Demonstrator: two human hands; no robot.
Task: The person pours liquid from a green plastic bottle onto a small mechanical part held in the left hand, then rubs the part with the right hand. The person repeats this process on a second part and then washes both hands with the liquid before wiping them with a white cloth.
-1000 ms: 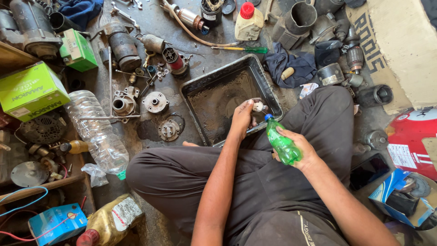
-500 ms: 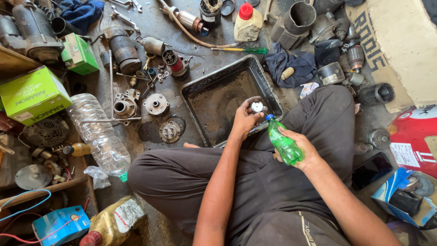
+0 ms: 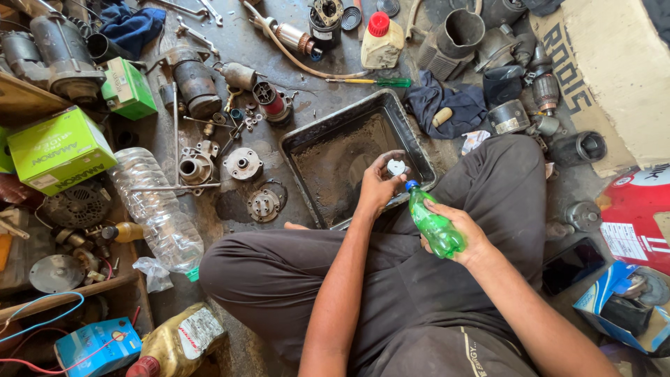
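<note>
While the person sits cross-legged on the floor, the right hand point(image 3: 464, 234) has its grip closed around a small green plastic bottle point(image 3: 433, 227). The bottle's long axis tilts up and to the left, so its blue tip sits just beside a small round grey metal part point(image 3: 396, 167). The left hand point(image 3: 377, 188) holds that part in curled fingers, over the near right corner of a dirty black metal tray point(image 3: 300, 143).
</note>
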